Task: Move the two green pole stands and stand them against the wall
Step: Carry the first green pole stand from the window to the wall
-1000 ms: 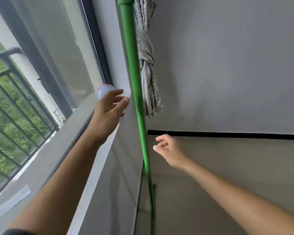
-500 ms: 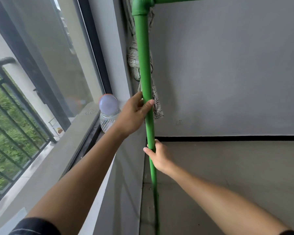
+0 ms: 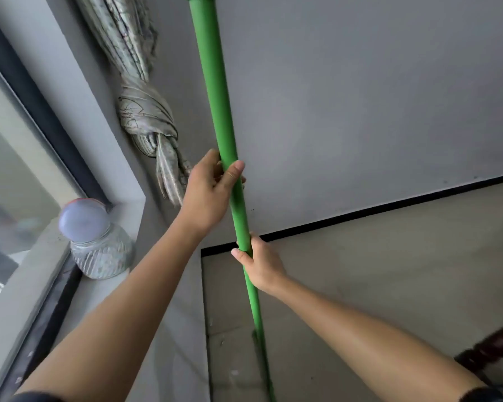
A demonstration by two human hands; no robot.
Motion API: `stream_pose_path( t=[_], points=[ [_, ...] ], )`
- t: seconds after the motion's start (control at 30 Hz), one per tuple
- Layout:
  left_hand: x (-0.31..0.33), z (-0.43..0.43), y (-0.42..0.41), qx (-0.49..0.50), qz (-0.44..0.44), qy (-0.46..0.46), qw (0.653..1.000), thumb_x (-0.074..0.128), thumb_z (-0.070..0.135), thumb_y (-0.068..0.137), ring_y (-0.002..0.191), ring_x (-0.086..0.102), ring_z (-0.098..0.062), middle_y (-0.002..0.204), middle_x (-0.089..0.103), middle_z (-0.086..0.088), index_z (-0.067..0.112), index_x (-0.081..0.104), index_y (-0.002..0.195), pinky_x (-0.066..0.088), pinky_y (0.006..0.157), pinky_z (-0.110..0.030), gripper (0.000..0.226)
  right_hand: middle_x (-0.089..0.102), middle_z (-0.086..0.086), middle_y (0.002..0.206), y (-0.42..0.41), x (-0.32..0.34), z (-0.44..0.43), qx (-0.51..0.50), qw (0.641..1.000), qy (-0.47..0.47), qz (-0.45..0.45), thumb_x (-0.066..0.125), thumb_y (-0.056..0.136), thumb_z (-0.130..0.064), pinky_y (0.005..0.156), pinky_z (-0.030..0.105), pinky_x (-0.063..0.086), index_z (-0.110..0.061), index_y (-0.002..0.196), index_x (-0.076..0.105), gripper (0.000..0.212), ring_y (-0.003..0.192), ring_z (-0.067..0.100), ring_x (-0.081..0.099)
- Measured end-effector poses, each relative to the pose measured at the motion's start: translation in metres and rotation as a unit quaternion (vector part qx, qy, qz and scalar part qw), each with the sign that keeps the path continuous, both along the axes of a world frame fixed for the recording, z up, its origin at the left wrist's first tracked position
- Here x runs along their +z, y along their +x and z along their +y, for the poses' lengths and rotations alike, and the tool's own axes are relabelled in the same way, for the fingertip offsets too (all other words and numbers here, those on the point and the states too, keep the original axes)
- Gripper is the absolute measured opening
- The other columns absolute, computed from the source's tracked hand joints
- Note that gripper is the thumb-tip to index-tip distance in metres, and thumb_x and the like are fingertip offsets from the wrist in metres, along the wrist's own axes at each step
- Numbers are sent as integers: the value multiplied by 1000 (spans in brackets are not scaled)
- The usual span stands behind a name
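Beside the window corner, both hands grip one green pole stand (image 3: 215, 91).
Left hand (image 3: 208, 192) fingers wrap the upright pole high; right hand (image 3: 259, 265) fingers clamp it lower, near the grey wall (image 3: 360, 111) and knotted curtain (image 3: 145, 111).

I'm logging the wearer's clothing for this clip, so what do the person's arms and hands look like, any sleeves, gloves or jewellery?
Both forearms are bare. The left hand and right hand wear no gloves, and no rings or watch show. Only a dark sleeve edge appears at the bottom of the picture on each arm.
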State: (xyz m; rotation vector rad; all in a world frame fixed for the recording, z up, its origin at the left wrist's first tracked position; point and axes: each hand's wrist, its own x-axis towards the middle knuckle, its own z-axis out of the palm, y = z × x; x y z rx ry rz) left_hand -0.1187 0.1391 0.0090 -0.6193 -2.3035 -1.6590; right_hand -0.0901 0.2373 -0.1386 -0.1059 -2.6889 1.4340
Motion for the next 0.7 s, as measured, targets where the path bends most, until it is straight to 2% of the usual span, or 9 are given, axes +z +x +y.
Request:
stream_pose_path(
  t=[0.1, 0.2, 0.43, 0.57, 0.7],
  points=[
    [0, 34, -13, -13, 6, -2, 1000, 55, 30, 90, 81, 71, -29, 77, 64, -9, -5, 50, 97, 57, 77, -53, 36, 67, 14, 84, -12, 1, 33, -13, 1000, -8, 6, 57, 90, -35, 74, 44, 51, -9, 101, 56, 28, 82, 35, 62],
    [0, 67, -27, -24, 11, -6, 1000, 55, 32, 89, 81, 71, -27, 79, 67, -14, -3, 51, 97, 56, 76, -55, 37, 68, 13, 86, -21, 0, 67, -21, 1000, -8, 7, 55, 90, -37, 76, 45, 52, -12, 103, 56, 28, 81, 32, 62],
    [-1, 146, -56, -100, 4, -1, 995, 57, 36, 87, 82, 69, -36, 80, 69, -16, 3, 51, 93, 54, 75, -56, 33, 72, 14, 97, -38, -6, 144, -70, 997, 26, 15, 49, 90, -45, 77, 49, 54, -16, 108, 50, 34, 85, 33, 66],
    [6, 191, -79, -158, 14, 9, 987, 59, 38, 86, 80, 67, -36, 80, 69, -18, 4, 51, 89, 53, 75, -56, 35, 68, 13, 81, -47, 1, 178, -140, 989, 41, 29, 45, 93, -45, 69, 48, 53, -16, 105, 46, 31, 73, 31, 64],
    [11, 238, -106, -243, 21, 34, 969, 60, 35, 88, 76, 70, -33, 84, 65, -26, 0, 48, 90, 56, 72, -54, 37, 61, 5, 71, -61, 8, 208, -221, 973, 51, 45, 41, 95, -46, 64, 41, 49, -21, 101, 43, 25, 66, 25, 60]
  ],
)
